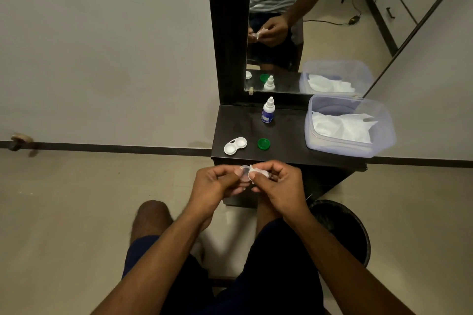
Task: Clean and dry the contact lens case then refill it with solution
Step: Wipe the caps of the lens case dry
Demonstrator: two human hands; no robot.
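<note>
The left hand [217, 181] pinches a small clear cap [245, 172] between thumb and fingers, just in front of the table's [289, 135] front edge and above the knees. The right hand [276, 181] has its fingertips closed on a scrap of white tissue [258, 171], which it presses against the cap. Both hands are clamped on what they hold and nearly touch each other.

The white lens case [235, 145] lies open near the table's front left corner, both wells facing up, with no caps on it. A green cap [264, 143] sits just beside it toward the middle of the front edge. The solution bottle [268, 110] stands upright near the back edge, by the mirror [320, 20]. A clear tub [350, 146] holding more white tissues takes up the right end.

The step in hand looks like drying: the clear cap is being wiped with tissue. Whether the case wells are already dry I cannot tell. The refill appears not yet begun, as the bottle stands apart from the case. Next, the wiped cap likely needs setting down on the table, the tissue discarding, perhaps in the dark bin [343, 227] on the floor to the right, and the remaining parts wiping before the bottle is picked up.
</note>
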